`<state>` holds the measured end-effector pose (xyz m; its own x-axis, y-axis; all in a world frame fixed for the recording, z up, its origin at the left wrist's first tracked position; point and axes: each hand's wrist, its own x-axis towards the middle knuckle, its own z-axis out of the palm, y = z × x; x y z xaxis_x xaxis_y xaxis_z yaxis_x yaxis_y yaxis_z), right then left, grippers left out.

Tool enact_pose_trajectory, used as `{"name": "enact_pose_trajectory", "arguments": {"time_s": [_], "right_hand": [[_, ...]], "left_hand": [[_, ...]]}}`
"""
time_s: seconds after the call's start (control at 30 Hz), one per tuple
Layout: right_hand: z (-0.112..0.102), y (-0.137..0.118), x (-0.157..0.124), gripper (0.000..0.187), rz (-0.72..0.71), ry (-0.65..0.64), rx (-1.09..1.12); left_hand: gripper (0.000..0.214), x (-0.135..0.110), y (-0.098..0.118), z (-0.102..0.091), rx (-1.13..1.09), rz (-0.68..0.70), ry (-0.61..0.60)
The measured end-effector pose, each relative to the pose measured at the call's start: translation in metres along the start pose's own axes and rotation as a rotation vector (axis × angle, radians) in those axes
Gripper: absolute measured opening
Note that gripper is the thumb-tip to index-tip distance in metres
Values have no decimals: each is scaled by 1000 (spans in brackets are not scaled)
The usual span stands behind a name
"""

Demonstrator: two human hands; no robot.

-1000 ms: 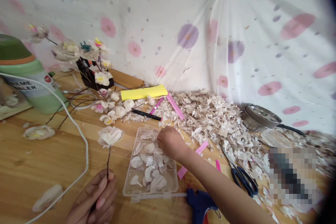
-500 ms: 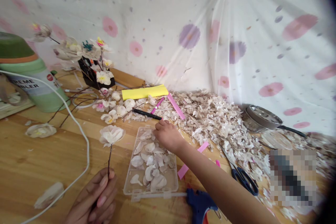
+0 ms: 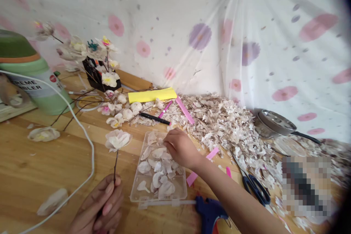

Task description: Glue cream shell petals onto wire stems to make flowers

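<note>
Green bottle [image 3: 30,84]: is standing on the tabletop [image 3: 68,161], well beyond the left grip [image 3: 101,204] and to its left.
Loose flower [image 3: 44,134]: is lying beyond the left grip, off to its left.
White cable [image 3: 89,139]: is curving past on the left side of the left grip.
Black holder [image 3: 94,76]: is carrying several flowers, well beyond the left grip.
Left grip: is pinching a thin stem [image 3: 116,164] between thumb and fingers.
White flower [image 3: 117,140]: is topping that stem, roughly upright, just above the left grip.
Yellow paper [image 3: 152,95]: is lying beyond both grips, farther off than the black pen [image 3: 154,118].
Petal box [image 3: 179,188]: is lying open between the grips, holding loose petals [image 3: 157,179].
Right grip [image 3: 181,148]: is hanging over the box's far right part, fingers curled down; whether they are pinching a petal, I cannot tell.
Glue gun [image 3: 208,210]: is lying on the near side of the right grip.
Petal heap [image 3: 219,120]: is spreading beyond the right grip and rightward.
Scissors [image 3: 255,188]: are lying right of the right grip.
Metal bowl [image 3: 274,122]: is sitting farther right, beyond the scissors.
Petal picking: seems to be the step in hand, the left grip steadying the flower.
Next petal: is probably calling for a light, single-piece pinch, without creasing it or jolting the stem.
</note>
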<state>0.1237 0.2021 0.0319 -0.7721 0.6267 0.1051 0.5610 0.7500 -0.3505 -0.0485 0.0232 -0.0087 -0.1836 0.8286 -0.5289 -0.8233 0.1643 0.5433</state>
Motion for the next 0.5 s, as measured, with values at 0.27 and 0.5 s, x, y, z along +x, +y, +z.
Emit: {"name": "enact_pose_trajectory", "arguments": {"time_s": [0.27, 0.5], "right_hand": [[3, 2, -15, 14, 276, -74, 343], [0, 10, -22, 20, 383, -70, 455]], "left_hand": [[22, 0, -1, -1, -7, -11, 30], [18, -2, -1, 1, -18, -14, 52]]}}
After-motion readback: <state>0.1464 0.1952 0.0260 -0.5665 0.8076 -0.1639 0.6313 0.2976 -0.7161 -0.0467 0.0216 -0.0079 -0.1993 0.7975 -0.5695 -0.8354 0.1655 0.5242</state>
